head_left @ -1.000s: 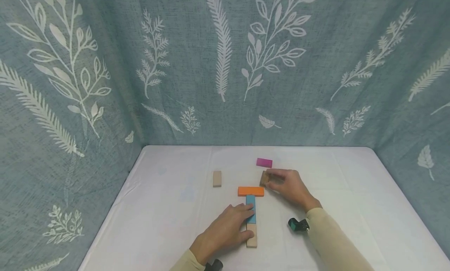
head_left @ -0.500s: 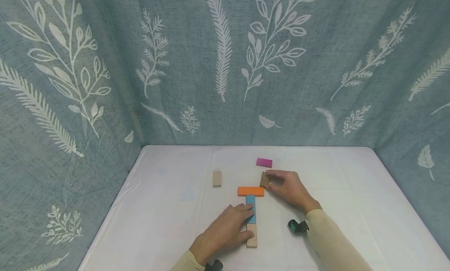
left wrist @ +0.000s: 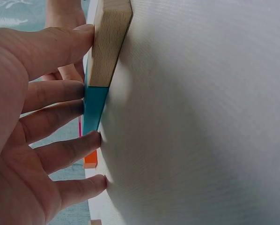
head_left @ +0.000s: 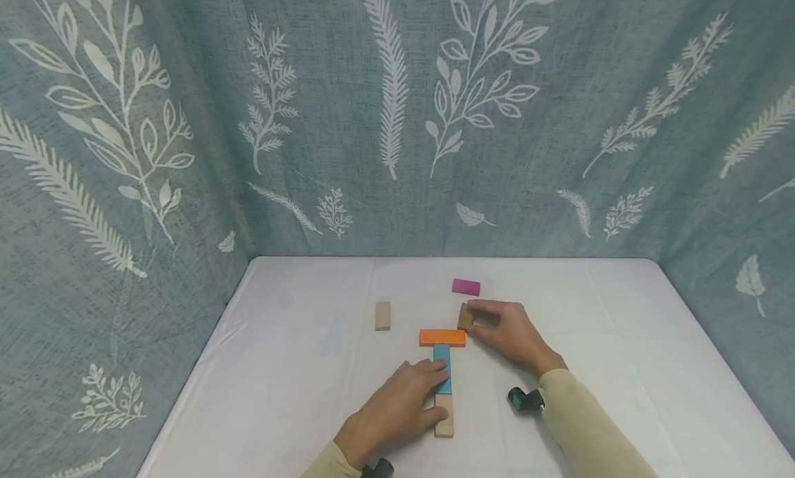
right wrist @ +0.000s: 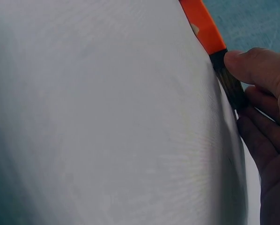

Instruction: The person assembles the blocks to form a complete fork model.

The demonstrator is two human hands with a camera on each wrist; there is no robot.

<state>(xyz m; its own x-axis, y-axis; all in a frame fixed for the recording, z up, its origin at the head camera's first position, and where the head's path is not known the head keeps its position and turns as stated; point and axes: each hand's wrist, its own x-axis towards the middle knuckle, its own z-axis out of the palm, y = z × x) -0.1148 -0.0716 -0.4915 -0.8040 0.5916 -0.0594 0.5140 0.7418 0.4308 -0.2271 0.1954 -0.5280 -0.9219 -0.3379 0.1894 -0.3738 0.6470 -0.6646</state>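
Observation:
A natural wood block (head_left: 444, 423) and a blue block (head_left: 442, 374) lie end to end in a line, and an orange block (head_left: 442, 338) lies crosswise at the far end. My left hand (head_left: 397, 405) rests beside this line. In the left wrist view its thumb touches the wood block (left wrist: 109, 44), while straight fingers touch the side of the blue block (left wrist: 94, 104). My right hand (head_left: 512, 331) pinches a dark brown wooden block (head_left: 464, 316) between thumb and fingers, close to the orange block's right end. In the right wrist view the brown block (right wrist: 230, 84) meets the orange block (right wrist: 204, 26).
A magenta block (head_left: 466, 287) lies behind the brown one. Another natural wood block (head_left: 382, 316) lies alone to the left. Everything sits on a white-covered table (head_left: 298, 367), with a leaf-patterned curtain (head_left: 348, 119) behind it and at both sides.
Over the last second the brown block has shifted very slightly toward the orange block, pinched in my right hand. My left hand keeps its place.

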